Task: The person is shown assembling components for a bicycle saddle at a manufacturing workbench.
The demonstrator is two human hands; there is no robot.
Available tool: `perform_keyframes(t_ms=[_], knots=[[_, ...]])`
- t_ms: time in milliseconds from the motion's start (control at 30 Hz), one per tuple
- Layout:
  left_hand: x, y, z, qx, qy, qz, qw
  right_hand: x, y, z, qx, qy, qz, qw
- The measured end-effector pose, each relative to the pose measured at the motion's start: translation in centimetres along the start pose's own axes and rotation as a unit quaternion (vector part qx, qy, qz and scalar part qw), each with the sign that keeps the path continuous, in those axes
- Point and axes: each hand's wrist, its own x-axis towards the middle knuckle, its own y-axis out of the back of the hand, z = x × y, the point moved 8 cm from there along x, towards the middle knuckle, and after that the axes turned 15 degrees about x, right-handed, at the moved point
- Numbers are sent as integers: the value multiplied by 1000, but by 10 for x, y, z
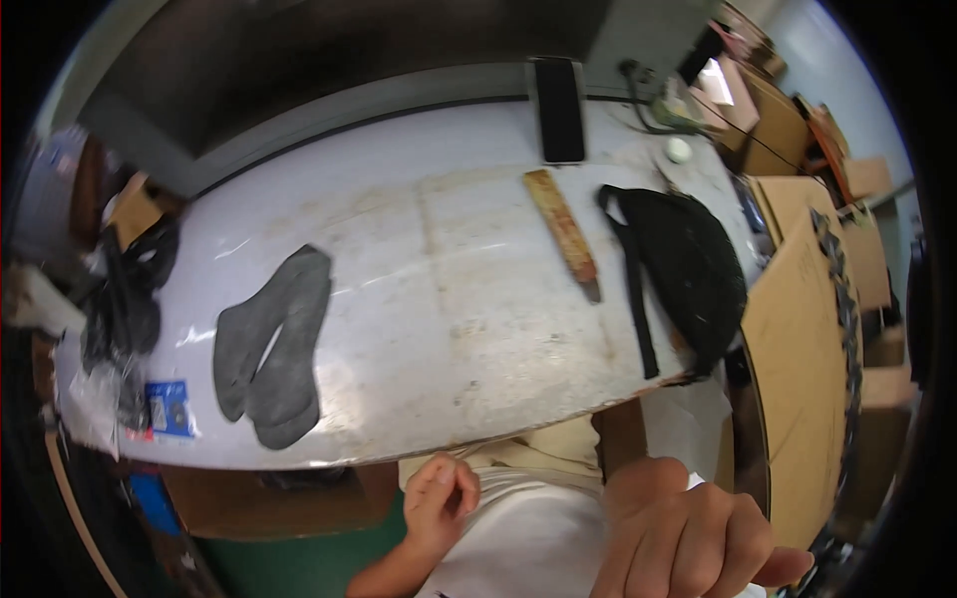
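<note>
Below near edge of surface (449, 299): both hands off it, over lap, nothing visibly held. Left hand (441, 498) just under near edge, fingers curled loosely together, thumb tucked. Right hand (688, 533) lower, nearer camera, fingers closed in fist; cannot tell if anything inside. Work judged not in hand: grey fabric piece (274, 344) flat near left near corner, untouched. Black pouch (688, 264) with strap at right edge, wooden stick (566, 231) beside it, phone (559, 108) at far edge.

Wide bare stretch down the middle of the tabletop (449, 299), you can pass there. On your left the grey fabric pieces (274, 344) block; on your right the wooden strip (564, 232) and the black bag (688, 269). Far edge: a dark phone (559, 108).
</note>
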Motion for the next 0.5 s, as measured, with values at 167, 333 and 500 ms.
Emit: perform_keyframes(t_ms=[167, 333, 500], knots=[[7, -16, 6, 10, -29, -18, 999, -1, -16, -28, -41, 24, -19, 999], [14, -43, 10, -15, -21, -59, 998, -19, -30, -63, -115, -2, -70, 991], [24, -34, 9, 64, -115, -113, 985, -86, -14, -134, -379, 157, 20, 912]])
